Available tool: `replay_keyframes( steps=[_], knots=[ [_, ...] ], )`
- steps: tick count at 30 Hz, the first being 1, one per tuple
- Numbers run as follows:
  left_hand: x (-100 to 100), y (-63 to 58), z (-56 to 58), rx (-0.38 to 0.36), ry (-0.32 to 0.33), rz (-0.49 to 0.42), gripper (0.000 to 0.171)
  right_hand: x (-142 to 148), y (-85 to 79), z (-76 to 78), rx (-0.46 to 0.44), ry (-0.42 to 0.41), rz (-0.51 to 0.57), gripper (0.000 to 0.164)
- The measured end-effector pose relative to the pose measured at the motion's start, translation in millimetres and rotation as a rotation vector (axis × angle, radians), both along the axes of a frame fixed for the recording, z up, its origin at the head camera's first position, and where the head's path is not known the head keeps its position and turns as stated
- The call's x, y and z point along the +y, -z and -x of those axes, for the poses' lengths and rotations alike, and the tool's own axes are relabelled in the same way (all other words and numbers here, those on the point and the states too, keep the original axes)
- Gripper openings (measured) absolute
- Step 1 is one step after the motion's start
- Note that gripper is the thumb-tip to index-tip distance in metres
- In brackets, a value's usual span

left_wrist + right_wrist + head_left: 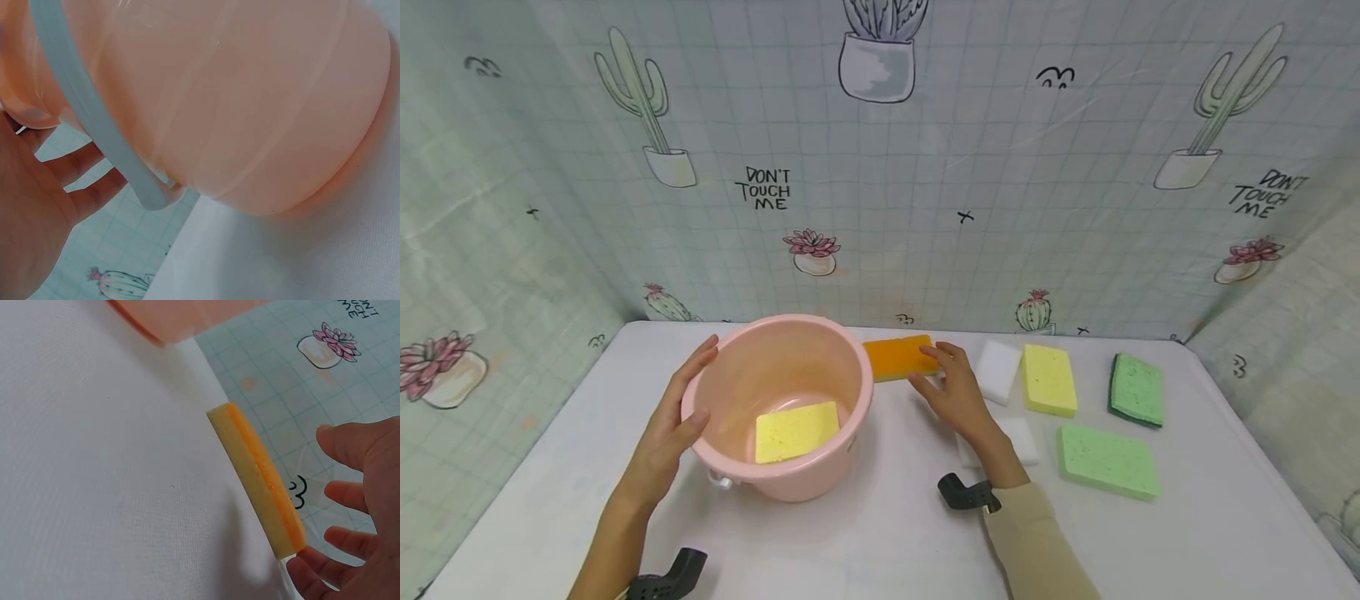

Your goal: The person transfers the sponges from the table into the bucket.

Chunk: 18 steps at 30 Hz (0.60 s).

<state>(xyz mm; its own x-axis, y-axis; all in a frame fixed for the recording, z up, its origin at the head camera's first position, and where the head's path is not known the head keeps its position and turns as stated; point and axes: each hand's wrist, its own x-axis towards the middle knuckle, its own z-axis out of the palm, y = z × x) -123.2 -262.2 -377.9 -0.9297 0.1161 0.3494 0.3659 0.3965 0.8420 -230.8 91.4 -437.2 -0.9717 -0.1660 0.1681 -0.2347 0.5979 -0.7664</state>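
The orange sponge lies (just) beyond the right fingers.

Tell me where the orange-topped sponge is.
In the head view, the orange-topped sponge lies near the middle, just right of the pink bucket and left of the farther white sponge.

Beige sleeve, seemingly perforated black mount

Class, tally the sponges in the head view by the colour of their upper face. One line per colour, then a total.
Yellow sponges: 2 (one in the pink bucket, one outside it)
Orange sponge: 1
White sponges: 2 (one partly hidden)
Green sponges: 2
Total: 7
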Motion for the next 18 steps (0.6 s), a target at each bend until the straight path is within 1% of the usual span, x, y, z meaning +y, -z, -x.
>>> replay_keyframes(
  steps=[3,9,14,18],
  knots=[
    [0.1,-0.6,0.3,0.000,0.007,-0.010,0.064,0.9,-0.6,0.5,-0.006,0.010,-0.001,0.052],
    [0.7,-2.5,-0.2,0.016,0.043,-0.044,0.061,3.4,-2.5,0.6,0.000,0.018,-0.004,0.053],
    [0.4,-2.6,0.1,-0.002,0.021,-0.025,0.062,5.2,-1.9,0.7,0.013,0.015,0.007,0.053],
    [-0.3,-2.1,0.1,-0.004,0.017,-0.024,0.062,5.0,-2.3,0.0,-0.005,0.011,0.014,0.053]
  ],
)
